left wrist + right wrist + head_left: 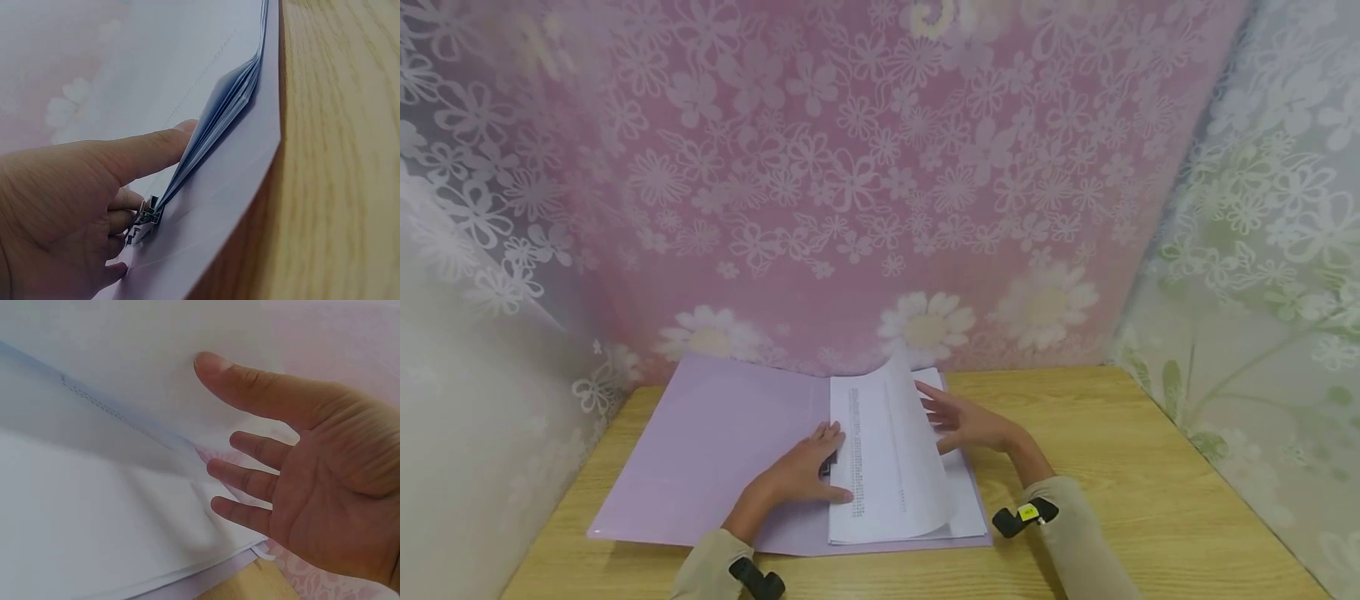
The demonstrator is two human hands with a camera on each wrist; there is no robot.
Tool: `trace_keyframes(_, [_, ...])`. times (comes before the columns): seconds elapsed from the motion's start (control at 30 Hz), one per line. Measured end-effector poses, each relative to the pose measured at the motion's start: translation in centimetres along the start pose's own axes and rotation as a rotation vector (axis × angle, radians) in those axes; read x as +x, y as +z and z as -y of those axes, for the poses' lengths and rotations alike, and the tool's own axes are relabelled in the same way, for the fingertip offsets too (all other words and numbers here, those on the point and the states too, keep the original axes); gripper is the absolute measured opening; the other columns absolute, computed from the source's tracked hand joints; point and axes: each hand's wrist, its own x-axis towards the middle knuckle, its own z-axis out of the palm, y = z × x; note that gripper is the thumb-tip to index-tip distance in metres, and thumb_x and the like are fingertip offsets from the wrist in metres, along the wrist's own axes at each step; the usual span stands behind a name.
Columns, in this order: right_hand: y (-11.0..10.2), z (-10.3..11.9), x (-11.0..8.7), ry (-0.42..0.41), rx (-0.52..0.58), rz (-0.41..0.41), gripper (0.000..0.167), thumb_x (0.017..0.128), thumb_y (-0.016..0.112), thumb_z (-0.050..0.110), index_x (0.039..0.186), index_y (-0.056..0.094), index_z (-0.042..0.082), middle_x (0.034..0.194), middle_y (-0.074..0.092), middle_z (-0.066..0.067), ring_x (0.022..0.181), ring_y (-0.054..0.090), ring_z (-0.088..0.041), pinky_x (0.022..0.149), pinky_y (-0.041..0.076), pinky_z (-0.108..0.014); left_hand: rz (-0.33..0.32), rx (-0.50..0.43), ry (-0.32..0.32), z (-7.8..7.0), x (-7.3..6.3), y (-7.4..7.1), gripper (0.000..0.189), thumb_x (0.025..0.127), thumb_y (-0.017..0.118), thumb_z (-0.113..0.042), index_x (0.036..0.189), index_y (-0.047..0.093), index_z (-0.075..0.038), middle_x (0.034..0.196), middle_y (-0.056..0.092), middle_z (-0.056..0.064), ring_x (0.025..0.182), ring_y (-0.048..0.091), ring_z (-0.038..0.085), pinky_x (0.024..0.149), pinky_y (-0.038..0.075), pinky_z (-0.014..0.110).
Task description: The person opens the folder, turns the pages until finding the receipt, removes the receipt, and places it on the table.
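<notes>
A lilac folder (730, 433) lies spread open, with a stack of white paper (972, 498) along its right half. One printed sheet (891, 467) curls up from the stack, its right side raised. My left hand (801, 468) rests at the stack's left edge, thumb on the paper. In the left wrist view, its other fingers are beside a metal clip (149, 211) at the sheets' bound edge. My right hand (973, 423) is at the raised sheet's right side with fingers spread. In the right wrist view, the thumb overlaps the raised sheet (137, 337) and the fingers extend over the lower pages.
Under the folder is a wood-grain table (1150, 483). A pink flowered backdrop (850, 208) rises right behind the folder, and pale flowered sheeting (1262, 333) borders the right side. Dark bands with small devices (1026, 517) sit on both sleeved wrists.
</notes>
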Motion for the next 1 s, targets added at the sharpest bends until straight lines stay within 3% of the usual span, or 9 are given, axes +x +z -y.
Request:
trace_keyframes(0.3, [1.4,1.2,0.9,-0.047,-0.092,0.030,0.110,0.084,0.085,0.024,0.166,0.011,0.027,0.173,0.012,-0.009,0.154,0.028,-0.042,0.121,0.031,-0.062,-0.007,0.000,-0.002,0.1,0.1,0.2,0.103,0.080,0.085,-0.047,0.156,0.036,0.002,0.168,0.024,0.021,0.157,0.015,0.042,0.125,0.023,0.061])
trace_keyframes(0.53, [2.4,2.2,1.3,-0.072,-0.145,0.003,0.109,0.084,0.086,0.019,0.166,0.013,0.023,0.173,0.010,0.004,0.154,0.028,-0.039,0.121,0.031,-0.063,-0.002,-0.008,-0.007,0.2,0.1,0.0,0.102,0.080,0.085,-0.047,0.156,0.036,0.001,0.168,0.023,0.020,0.158,0.015,0.041,0.125,0.023,0.062])
trace_keyframes(1.0, [4.2,3.5,1.6,-0.058,-0.266,-0.032,0.103,0.085,0.084,0.033,0.164,0.019,0.035,0.172,0.018,0.000,0.152,0.035,-0.037,0.118,0.037,-0.063,-0.011,-0.037,-0.001,0.2,0.1,-0.1,0.098,0.080,0.085,-0.045,0.154,0.041,0.001,0.167,0.027,0.020,0.157,0.017,0.042,0.124,0.024,0.063])
